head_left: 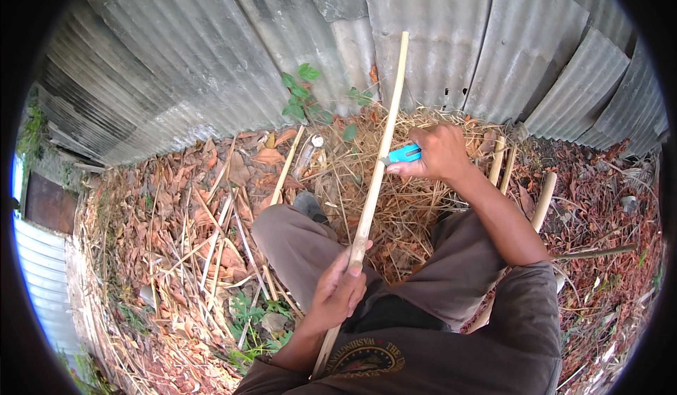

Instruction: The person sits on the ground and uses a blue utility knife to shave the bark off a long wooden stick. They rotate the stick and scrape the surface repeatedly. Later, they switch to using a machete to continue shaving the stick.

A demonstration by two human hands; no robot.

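A long, pale wooden stick (381,138) slants up from my lap toward the metal fence. My left hand (340,288) is wrapped around its lower part, and the lower end passes down beside my shirt. In my right hand (438,152) is a blue utility knife (404,154), gripped with the fingers closed over its handle. The knife's short blade meets the side of the stick about halfway along its upper length. Part of the knife's handle is hidden inside my fist.
Ahead stands a corrugated metal fence (437,42), with a small green plant (300,93) at its foot. Dry leaves and straw cover the ground. More sticks lie to the left, and several thicker poles (544,201) lie to the right. A clear bottle (306,159) rests near my shoe (309,207).
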